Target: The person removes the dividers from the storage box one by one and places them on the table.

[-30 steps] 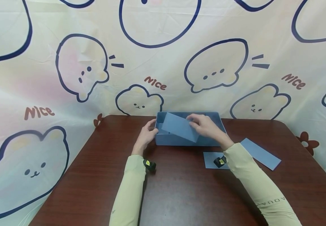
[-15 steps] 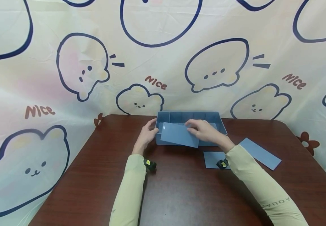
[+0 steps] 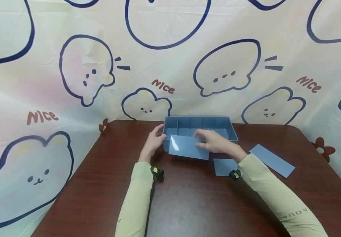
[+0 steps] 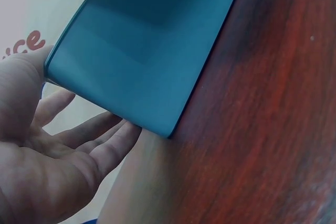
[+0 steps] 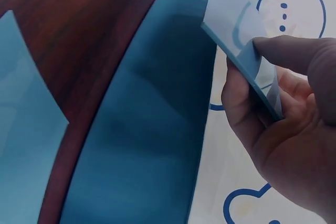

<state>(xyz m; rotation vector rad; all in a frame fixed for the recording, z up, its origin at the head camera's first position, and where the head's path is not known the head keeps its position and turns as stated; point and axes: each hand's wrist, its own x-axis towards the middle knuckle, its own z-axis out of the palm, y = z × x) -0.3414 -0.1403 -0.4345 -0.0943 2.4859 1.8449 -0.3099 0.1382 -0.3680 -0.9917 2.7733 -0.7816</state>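
Note:
A long blue open-top box (image 3: 200, 122) stands at the back of the table, with an upright divider (image 3: 177, 126) near its left end. My left hand (image 3: 153, 140) holds the box's left end, thumb over the rim and fingers against the side, as the left wrist view (image 4: 47, 171) shows. Between the thumb and fingers of my right hand (image 3: 213, 140) is a flat blue rectangular panel (image 3: 185, 147). It is pinched at its right part and tilted in front of the box's front wall (image 5: 152, 114), apart from the table. Glare lies on its left side.
Two loose blue panels lie on the dark wooden table (image 3: 188, 200): a smaller one (image 3: 223, 167) below my right hand and a longer one (image 3: 272, 160) to the right. A printed cloth (image 3: 164, 65) hangs behind the table.
My right hand has brought the panel from over the box down and toward me, turning it more level. The box interior shows more now. My left hand stays at the box's left end.

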